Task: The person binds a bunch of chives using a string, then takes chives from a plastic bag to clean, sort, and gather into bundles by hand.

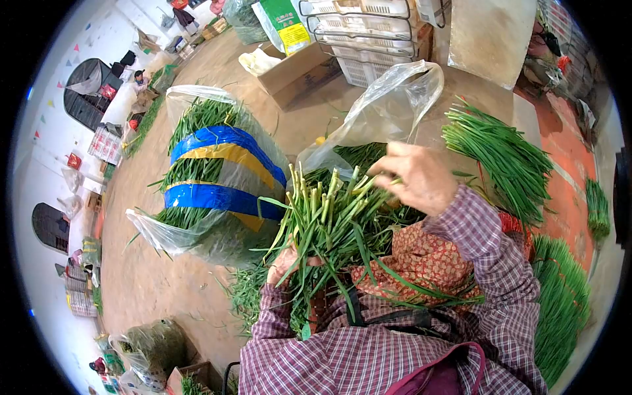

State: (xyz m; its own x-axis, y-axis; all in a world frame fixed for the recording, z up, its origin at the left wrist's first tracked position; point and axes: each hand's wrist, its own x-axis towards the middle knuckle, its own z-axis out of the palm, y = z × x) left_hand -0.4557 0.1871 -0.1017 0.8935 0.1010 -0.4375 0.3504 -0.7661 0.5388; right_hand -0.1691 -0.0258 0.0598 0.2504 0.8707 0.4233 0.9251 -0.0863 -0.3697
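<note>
My left hand [283, 264] is closed around the lower left side of a bunch of leafy green stalks [327, 227]. Their pale cut ends point up and away from me, while long leaves droop over my lap. Just right of those ends is my right hand [420, 179], slightly blurred, with its fingers apart. One stalk end lies close to its fingertips; whether they touch is unclear. Beyond the bunch, a clear plastic bag [388, 105] stands open with greens inside. A patterned red cloth [428, 263] covers my lap.
A filled plastic bag with blue and yellow bands [220, 168] sits at left. Tied green bundles [503, 161] lie at right, with a larger green heap [559, 296] beside me. A cardboard box [299, 76] and stacked white crates [365, 39] stand ahead. Another person [139, 80] sits far left.
</note>
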